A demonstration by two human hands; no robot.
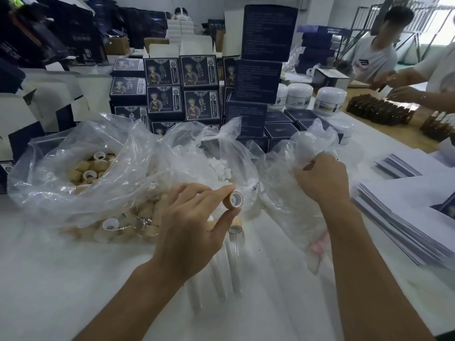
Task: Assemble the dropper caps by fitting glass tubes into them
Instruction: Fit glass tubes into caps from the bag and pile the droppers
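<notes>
My left hand (194, 217) pinches a tan dropper cap (235, 200) with a white insert between thumb and forefinger, its open end facing me. My right hand (322, 175) reaches into a clear plastic bag (290, 205) and its fingers curl on the plastic; what it holds inside is hidden. Several finished droppers (234, 252), caps with glass tubes fitted, lie on the white table (61, 279) below my left hand. A bag of loose tan caps (88, 168) sits at the left. A bag of small white bulbs (221, 166) sits in the middle.
Stacked dark blue product boxes (182, 89) stand behind the bags. White jars (330, 100) and rows of brown bottles (379, 110) are at the far right, where another person's hands (406, 93) work. Piles of flat white cartons (403, 212) lie at my right.
</notes>
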